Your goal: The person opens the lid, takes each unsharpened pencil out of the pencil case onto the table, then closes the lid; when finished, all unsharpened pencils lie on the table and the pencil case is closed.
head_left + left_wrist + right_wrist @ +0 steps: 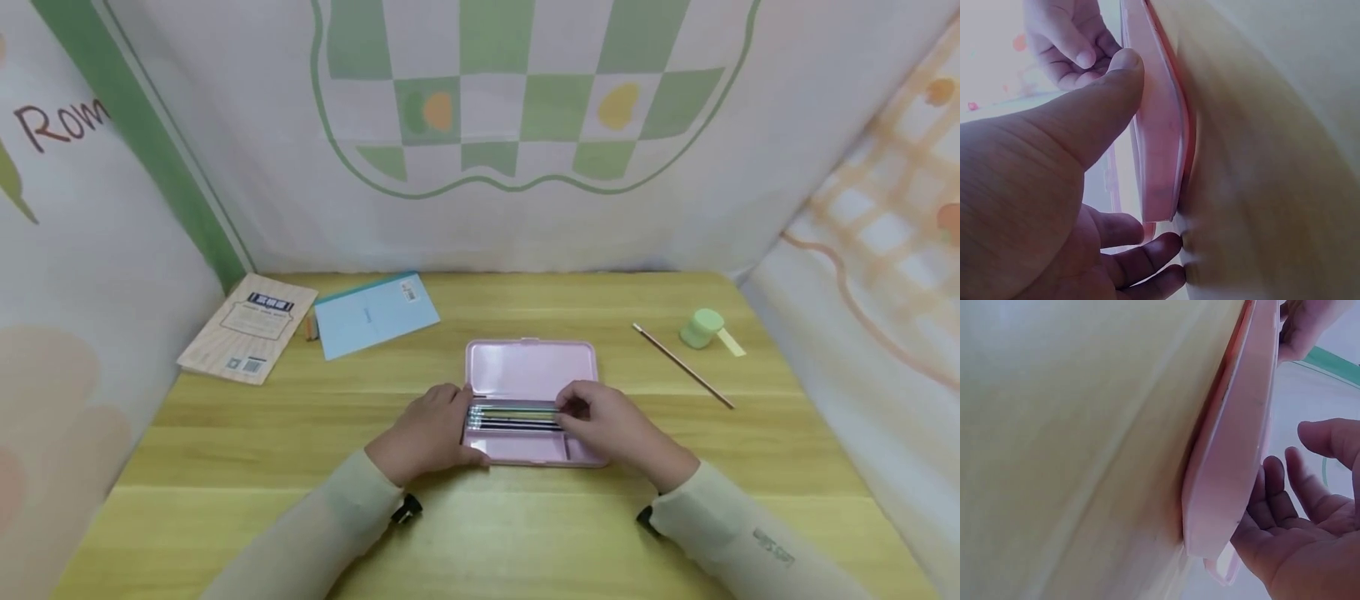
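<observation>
A pink pencil case (529,371) lies on the table with its lid folded back toward the wall. Several pencils (517,419) lie side by side in its tray, eraser ends to the left. My left hand (429,429) holds the case at its left end, thumb along the front wall and fingers around the side, as the left wrist view shows. Over the tray's right part, my right hand (611,425) bends its fingers above the pencils' right ends and hides them. In the right wrist view, that hand's thumb (1329,434) stands apart from its fingers, with nothing visible between them.
One loose pencil (682,365) lies slantwise right of the case. Beyond it sits a small green container (702,328) with a pale yellow strip (731,342). At the back left are a beige book (251,327) and a light blue notebook (377,315). Fabric walls border the wooden table (480,542).
</observation>
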A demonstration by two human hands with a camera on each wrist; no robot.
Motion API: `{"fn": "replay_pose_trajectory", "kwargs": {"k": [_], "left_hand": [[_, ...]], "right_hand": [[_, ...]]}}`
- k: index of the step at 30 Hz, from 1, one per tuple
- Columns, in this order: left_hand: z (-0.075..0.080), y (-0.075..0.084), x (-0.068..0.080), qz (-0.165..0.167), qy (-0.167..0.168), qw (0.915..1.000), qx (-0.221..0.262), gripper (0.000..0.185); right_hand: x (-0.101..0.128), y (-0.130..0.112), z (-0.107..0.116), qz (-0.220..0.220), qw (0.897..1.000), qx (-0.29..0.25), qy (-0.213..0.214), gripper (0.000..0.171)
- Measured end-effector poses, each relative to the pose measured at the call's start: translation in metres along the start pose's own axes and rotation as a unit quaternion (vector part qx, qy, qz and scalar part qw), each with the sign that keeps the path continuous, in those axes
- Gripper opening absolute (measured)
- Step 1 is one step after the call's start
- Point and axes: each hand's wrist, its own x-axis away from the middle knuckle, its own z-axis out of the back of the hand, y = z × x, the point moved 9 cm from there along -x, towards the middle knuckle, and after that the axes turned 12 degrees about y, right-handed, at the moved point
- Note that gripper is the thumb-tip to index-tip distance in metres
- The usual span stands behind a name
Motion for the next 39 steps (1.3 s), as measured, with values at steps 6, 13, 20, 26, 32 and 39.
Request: {"fn": "replay_pose_trajectory", "kwargs": {"k": [6,13,20,26,32,39], "left_hand": [[0.000,0.000,0.000,0.005,-0.010,0.9999,-0.005,0.115],[0.000,0.001,0.000,0.005,-0.002,1.0000,-0.003,0.113],[-0.002,0.001,0.001,0.000,0.007,1.0000,-0.004,0.109],[-0.002,0.001,0.001,-0.008,0.015,0.9998,-0.010,0.109],[-0.003,0.000,0.001,-0.005,0.012,0.9999,-0.011,0.109],[-0.003,0.000,0.001,-0.004,0.007,0.9999,-0.009,0.108]], "right_hand": [[0.001,-0.004,-0.004,0.017,1.000,0.017,-0.004,0.012],[0.001,-0.005,0.001,0.023,0.999,0.019,0.014,0.014],[0.002,-0.001,0.001,0.011,0.999,0.037,0.007,0.015],[0.003,0.002,-0.004,0.000,0.999,0.051,-0.014,0.017],[0.002,0.001,-0.007,0.005,0.998,0.066,-0.019,0.021],[0.001,-0.001,-0.009,0.000,0.997,0.066,-0.030,0.016]]}}
